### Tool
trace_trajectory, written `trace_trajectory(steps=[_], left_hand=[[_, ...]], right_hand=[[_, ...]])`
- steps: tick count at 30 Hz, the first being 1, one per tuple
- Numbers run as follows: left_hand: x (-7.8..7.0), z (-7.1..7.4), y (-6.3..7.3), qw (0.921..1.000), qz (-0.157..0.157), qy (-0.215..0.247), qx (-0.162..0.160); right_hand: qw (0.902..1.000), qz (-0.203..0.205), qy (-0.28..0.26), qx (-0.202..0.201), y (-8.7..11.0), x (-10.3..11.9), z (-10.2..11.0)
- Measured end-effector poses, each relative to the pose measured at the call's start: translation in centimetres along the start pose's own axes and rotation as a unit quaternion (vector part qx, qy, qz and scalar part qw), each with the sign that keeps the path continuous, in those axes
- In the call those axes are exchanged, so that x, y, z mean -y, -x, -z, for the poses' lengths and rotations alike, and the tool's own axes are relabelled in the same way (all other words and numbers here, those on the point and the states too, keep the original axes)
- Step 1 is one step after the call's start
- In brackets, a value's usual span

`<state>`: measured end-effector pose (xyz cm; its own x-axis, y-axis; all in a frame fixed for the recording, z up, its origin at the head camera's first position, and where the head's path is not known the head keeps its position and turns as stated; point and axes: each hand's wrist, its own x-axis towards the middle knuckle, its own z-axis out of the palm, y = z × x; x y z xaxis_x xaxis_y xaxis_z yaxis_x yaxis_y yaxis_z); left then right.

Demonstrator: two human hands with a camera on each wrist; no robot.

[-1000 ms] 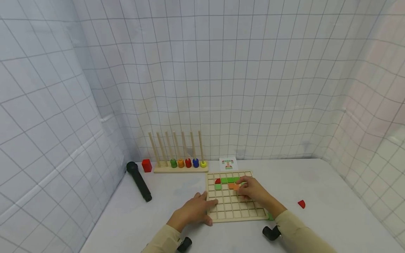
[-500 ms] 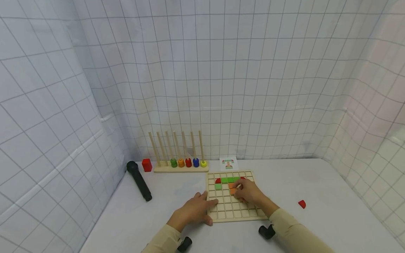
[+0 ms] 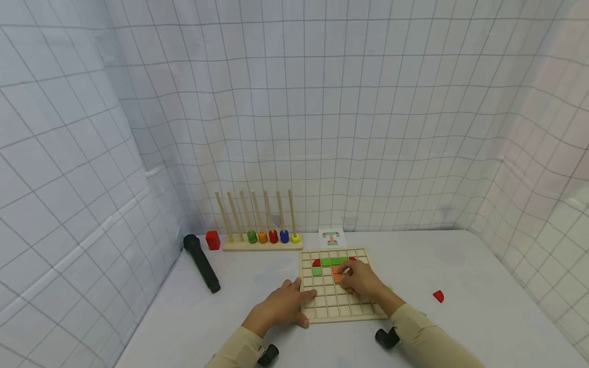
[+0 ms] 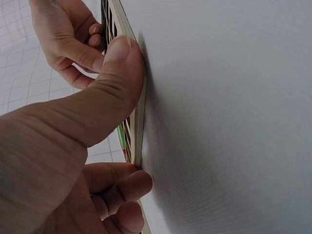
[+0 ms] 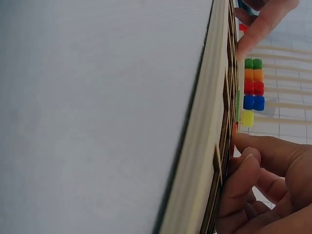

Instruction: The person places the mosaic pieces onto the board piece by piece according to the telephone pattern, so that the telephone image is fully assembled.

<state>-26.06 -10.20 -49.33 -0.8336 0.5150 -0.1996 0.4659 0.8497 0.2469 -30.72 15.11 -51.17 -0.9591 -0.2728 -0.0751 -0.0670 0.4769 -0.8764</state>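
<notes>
The wooden grid board (image 3: 319,312) lies flat on the table. My left hand (image 3: 280,306) rests at its left edge with fingers spread, the index finger reaching over the frame and the thumb (image 4: 124,68) against the board's edge. My right hand (image 3: 363,281) bends over the upper right cells, its fingertips (image 5: 241,139) pinching an orange square tile (image 3: 338,278) at the board's surface. Another orange tile (image 3: 336,269) sits directly above it. Green tiles (image 3: 335,261) form a row with a red quarter-round tile (image 3: 316,262) at its left; a light green tile (image 3: 317,271) sits below that.
A pattern card (image 3: 332,238) lies behind the board. Left of it stand a peg rack (image 3: 262,246) with coloured beads, a red block (image 3: 213,240) and a black microphone (image 3: 202,263). A loose red quarter-round tile (image 3: 438,296) lies at right; a light green piece (image 3: 424,314) shows beside the right sleeve.
My right hand has moved slightly left and down with the orange tile, which has come to lie below the other orange one. My left hand has stayed in place.
</notes>
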Motion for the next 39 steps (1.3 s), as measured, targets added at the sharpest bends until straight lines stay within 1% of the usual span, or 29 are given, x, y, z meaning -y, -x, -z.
trace_trajectory(steps=[3, 7, 11, 14, 16, 20, 23, 27, 31, 35, 39], left_hand=[[0.0, 0.0, 0.0, 1.0, 0.001, 0.003, 0.002], [0.1, 0.0, -0.1, 1.0, -0.002, 0.003, -0.001], [0.2, -0.1, 0.0, 1.0, -0.005, 0.005, -0.002], [0.2, -0.2, 0.0, 1.0, -0.004, 0.006, -0.002], [0.2, -0.2, 0.1, 1.0, -0.002, 0.004, -0.003], [0.1, -0.1, 0.1, 1.0, -0.005, 0.002, -0.005], [0.1, 0.1, 0.2, 0.9999, -0.008, 0.001, -0.007], [0.0, 0.2, 0.3, 0.9999, -0.011, -0.002, -0.011], [0.1, 0.1, 0.3, 0.9999, -0.011, -0.004, -0.012], [0.1, 0.0, 0.2, 0.9999, -0.006, 0.0, -0.008], [0.2, -0.1, 0.1, 1.0, -0.006, 0.004, -0.004]], right_hand=[[0.9998, 0.0, -0.02, 0.003, 0.3, 0.0, 0.6], [0.9972, 0.008, -0.074, -0.001, 1.6, 0.1, 2.5], [0.9938, -0.002, -0.108, -0.025, 3.7, 0.2, 5.2], [0.9923, -0.013, -0.113, -0.049, 5.6, 0.1, 7.1], [0.9907, -0.014, -0.123, -0.057, 6.9, -0.1, 8.4], [0.9871, -0.022, -0.149, -0.054, 9.4, -1.0, 10.5], [0.9853, -0.037, -0.159, -0.05, 11.0, -2.0, 11.7], [0.9845, -0.07, -0.153, -0.049, 12.1, -3.7, 12.3], [0.9844, -0.104, -0.138, -0.031, 12.4, -5.5, 12.1], [0.9864, -0.113, -0.119, -0.006, 12.7, -6.9, 11.8], [0.9892, -0.123, -0.079, -0.002, 12.9, -7.6, 11.5]])
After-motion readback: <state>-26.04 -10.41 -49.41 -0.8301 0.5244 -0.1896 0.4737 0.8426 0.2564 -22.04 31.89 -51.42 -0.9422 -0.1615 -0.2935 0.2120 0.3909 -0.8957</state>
